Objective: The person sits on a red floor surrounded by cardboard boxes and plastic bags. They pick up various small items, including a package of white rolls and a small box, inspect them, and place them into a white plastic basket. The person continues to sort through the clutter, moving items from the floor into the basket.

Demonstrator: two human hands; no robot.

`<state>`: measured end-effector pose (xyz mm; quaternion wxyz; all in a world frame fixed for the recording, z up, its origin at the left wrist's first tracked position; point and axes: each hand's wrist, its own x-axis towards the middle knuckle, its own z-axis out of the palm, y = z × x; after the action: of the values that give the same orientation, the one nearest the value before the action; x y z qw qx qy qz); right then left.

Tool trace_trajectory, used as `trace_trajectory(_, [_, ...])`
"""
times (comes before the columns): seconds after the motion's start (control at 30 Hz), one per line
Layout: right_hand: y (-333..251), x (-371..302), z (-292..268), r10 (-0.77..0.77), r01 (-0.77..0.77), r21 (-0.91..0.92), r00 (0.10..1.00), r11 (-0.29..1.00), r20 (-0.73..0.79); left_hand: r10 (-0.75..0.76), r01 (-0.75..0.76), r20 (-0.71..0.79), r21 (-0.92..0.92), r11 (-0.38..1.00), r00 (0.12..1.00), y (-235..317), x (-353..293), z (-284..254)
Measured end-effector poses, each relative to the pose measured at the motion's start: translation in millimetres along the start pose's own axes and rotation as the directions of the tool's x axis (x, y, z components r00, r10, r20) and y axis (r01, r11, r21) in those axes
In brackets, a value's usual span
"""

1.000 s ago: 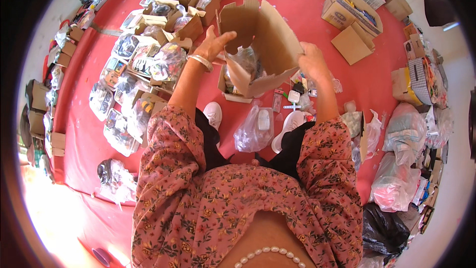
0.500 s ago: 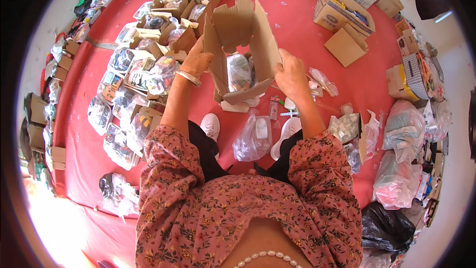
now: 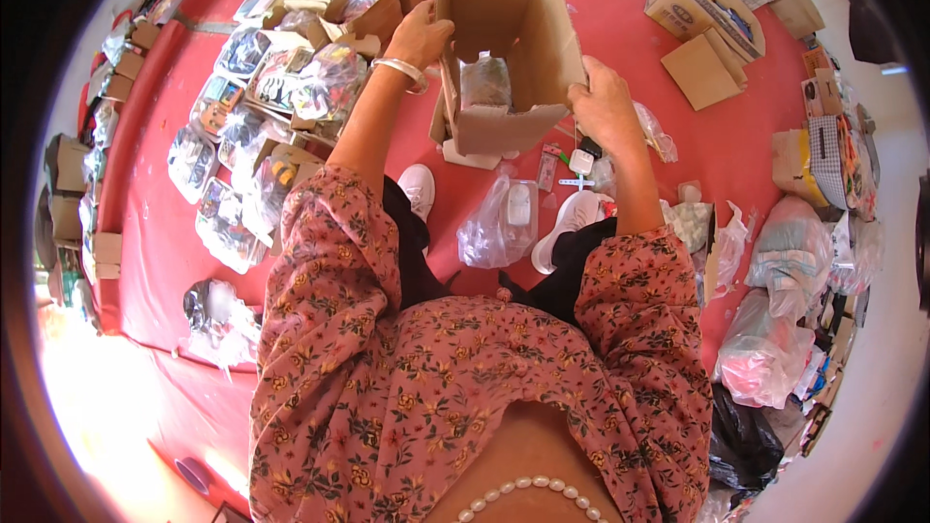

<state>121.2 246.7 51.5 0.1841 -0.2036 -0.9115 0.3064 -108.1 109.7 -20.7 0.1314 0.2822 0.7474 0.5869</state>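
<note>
My left hand (image 3: 422, 36) grips the left edge of a tall cardboard box (image 3: 511, 124), fingers closed on its rim. At the opposite edge, my right hand (image 3: 604, 102) pinches the cardboard wall. The box is held up over the floor in front of me, its ragged top flaps standing. Within its opening shows a package in clear plastic (image 3: 485, 83); whether it lies in the box or beneath it, I cannot tell. A clear plastic bag (image 3: 487, 232) with a white object lies between my white shoes. Small packaged goods, including a white square piece (image 3: 581, 162), lie just below my right hand.
Rows of cardboard boxes and bagged goods (image 3: 325, 82) cover the red floor (image 3: 620, 0) to my left. Far right stand an open carton (image 3: 685, 2) and a tilted cardboard box (image 3: 704, 70). Stuffed plastic bags (image 3: 787, 252) line the right wall. A bag (image 3: 219, 322) lies at lower left.
The box has moved up and to the right in the picture, with both hands still on it. The view has shifted slightly, and the box's opening is tilted differently.
</note>
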Motion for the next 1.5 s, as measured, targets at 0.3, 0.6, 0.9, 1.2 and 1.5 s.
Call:
trace_trajectory(0.3, [-6.7, -5.8, -1.4, 0.094, -0.126, 0.323, 0.989, 0.938, 0.113, -0.023, 0.019, 0.040, 0.095, 0.995, 0.999, 10.8, 6.3, -7.0])
trace_trajectory(0.6, [0.6, -13.6, -21.9, -0.200, 0.085, 0.280, 0.889, 0.956, 0.413, 0.507, -0.585, 0.317, 0.594, 0.552, 0.801, -19.9, 11.0, -3.1])
trace_trajectory(0.9, [-3.1, -35.8, -21.5, -0.181, 0.201, -0.075, 0.960, 0.977, 0.215, 0.360, -0.386, 0.214, 0.095, 0.918, 0.908, 39.2, -35.4, -9.5])
trace_trajectory(1.2, [-0.7, -27.9, -9.6, -0.249, 0.269, -0.113, 0.955, 0.957, 0.161, 0.279, -0.363, 0.271, 0.338, 0.868, 0.921, 33.5, -17.6, -11.6])
trace_trajectory(1.5, [-5.0, -18.1, -0.9, -0.051, 0.072, -0.249, 0.995, 0.966, 0.089, 0.297, -0.386, 0.293, 0.321, 0.865, 0.909, 25.9, -14.3, -13.7])
